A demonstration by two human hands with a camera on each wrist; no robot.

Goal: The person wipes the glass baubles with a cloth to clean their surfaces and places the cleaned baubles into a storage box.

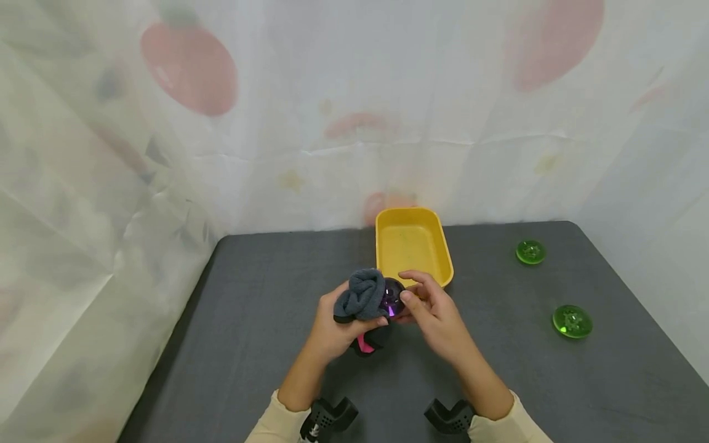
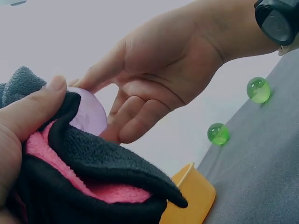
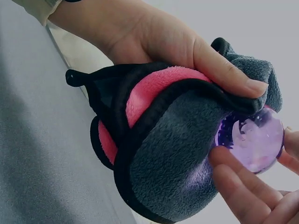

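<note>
We held a purple ball above the grey desk, just in front of the yellow tray. Our left hand was clenched round a grey cloth with a pink lining and black edging, the thumb pressing the cloth against the ball. In the right wrist view the cloth covered one side of the ball, while the other side stayed bare. Our right hand steadied the ball with its fingertips; the left wrist view showed those fingers lightly curled against the ball, so the grip on that side was a light pinch rather than a full clasp.

We judged the wiping of this ball to be in progress, not finished: it was in both hands and had not been set down. The tray was empty as far as we could see. Two green balls lay on the desk to the right, one farther back and one nearer, both well apart from the hands and untouched. We therefore judged most of the work to be left.
</note>
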